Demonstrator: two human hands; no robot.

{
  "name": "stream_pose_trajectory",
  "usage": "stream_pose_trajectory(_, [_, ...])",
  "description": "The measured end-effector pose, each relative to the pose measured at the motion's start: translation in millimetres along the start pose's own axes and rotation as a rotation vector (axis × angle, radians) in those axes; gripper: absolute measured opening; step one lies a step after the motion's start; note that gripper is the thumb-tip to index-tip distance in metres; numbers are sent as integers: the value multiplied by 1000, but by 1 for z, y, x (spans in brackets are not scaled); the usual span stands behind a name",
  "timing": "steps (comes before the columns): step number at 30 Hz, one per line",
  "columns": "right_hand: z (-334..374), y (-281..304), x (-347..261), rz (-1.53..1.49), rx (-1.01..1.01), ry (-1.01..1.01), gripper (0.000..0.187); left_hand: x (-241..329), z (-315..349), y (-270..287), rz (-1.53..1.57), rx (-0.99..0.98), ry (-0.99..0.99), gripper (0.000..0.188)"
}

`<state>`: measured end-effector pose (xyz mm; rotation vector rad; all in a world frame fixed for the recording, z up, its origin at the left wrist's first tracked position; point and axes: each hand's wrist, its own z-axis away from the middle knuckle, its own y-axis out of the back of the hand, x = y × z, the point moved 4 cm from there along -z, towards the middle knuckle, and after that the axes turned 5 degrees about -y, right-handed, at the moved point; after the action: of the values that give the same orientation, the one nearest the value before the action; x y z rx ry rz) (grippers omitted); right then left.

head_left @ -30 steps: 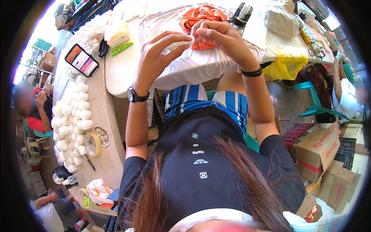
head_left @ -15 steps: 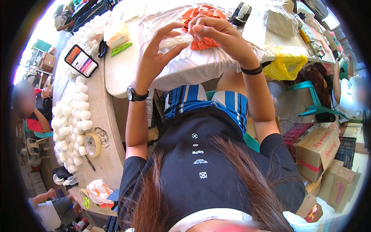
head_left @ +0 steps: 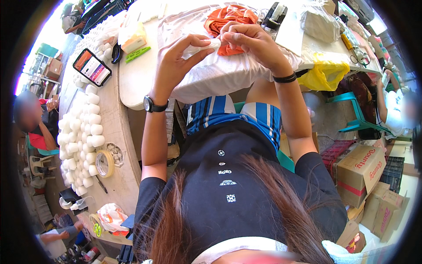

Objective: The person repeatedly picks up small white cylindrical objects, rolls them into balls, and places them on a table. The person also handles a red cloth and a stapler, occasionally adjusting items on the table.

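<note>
Left hand pinches a white piece; right hand, fingertips pressed together, sits at its three o'clock, orange cloth at one

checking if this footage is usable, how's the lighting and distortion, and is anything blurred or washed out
Head view: bright daylight, the white cloth nearly washed out in places; head view: the wooden table's edge looks bowed, corners black; head view: the far-left person's head is blurred; head view: the white piece at the left hand shows little detail.
</note>
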<state>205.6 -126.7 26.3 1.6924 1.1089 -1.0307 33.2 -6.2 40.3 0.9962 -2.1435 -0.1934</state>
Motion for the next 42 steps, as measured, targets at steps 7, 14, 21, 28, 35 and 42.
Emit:
stream_pose_trajectory(7, [1,-7,14,-97,-40,-18,31,-10,0,-1,79,37,25,15])
stream_pose_trajectory(14, [-4,-10,14,100,-73,29,42,-3,-5,-2,-17,25,-26,18])
stream_pose_trajectory(21, [-8,-9,34,328,-4,-9,61,-1,-10,3,-101,-4,-71,22])
stream_pose_trajectory(28, [-6,-26,49,253,81,-62,53,-6,-9,4,-128,1,32,26])
stream_pose_trajectory(35, [12,-36,16,267,443,264,65,-9,-10,4,-105,41,65,28])
stream_pose_trajectory(42, [21,-104,41,826,616,29,78,-9,-7,3,-189,122,53,30])
